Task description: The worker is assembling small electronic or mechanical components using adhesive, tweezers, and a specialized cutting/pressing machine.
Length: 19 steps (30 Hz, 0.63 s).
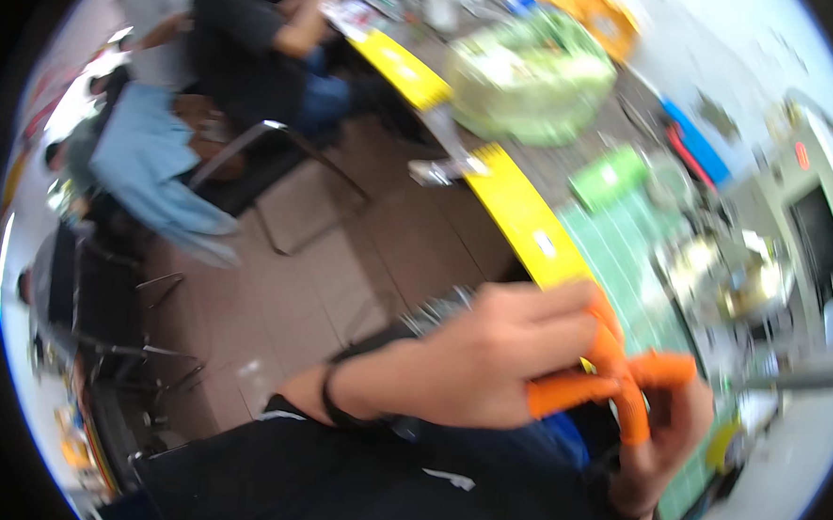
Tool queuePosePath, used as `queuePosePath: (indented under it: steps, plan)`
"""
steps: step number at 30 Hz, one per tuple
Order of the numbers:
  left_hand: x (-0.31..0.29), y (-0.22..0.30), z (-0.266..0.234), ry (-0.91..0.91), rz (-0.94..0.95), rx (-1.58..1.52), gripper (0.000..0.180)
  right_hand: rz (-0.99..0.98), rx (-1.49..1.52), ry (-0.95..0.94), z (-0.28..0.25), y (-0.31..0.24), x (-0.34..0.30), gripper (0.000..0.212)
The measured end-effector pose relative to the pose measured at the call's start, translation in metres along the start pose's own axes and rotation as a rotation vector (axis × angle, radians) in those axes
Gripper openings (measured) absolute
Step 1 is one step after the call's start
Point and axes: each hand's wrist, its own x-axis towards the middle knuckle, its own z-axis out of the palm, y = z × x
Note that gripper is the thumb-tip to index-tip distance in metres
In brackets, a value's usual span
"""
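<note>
My left hand [487,353] is closed in a pinch in front of my body, at the table's edge. Orange rubber finger cots [570,393] cover its thumb and a fingertip. My right hand [679,434] meets it from the right, and its thumb and forefinger wear orange finger cots [660,370] too. The covered fingertips of both hands press together at one spot. Motion blur and the cots hide anything small held between them. A black band [332,397] circles my left wrist.
A green cutting mat [615,247] lies on the table behind yellow edging [531,224]. Beyond are a green box [609,176], a container lined with a pale green bag [530,78], and a blue and red tool [696,143]. A grey machine [819,215] stands right. Chairs and seated people are left.
</note>
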Motion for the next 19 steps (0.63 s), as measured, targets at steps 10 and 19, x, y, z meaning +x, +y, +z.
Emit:
queuePosePath:
  steps: [10,19]
  plan:
    - [-0.024,-0.015,0.012,0.115,-0.271,-0.379,0.025,-0.354,-0.327,0.085,0.017,-0.002,0.004,0.014]
    - [-0.032,-0.052,0.012,0.052,-0.456,-0.671,0.028,-0.361,-0.388,-0.044,0.023,0.038,0.013,0.017]
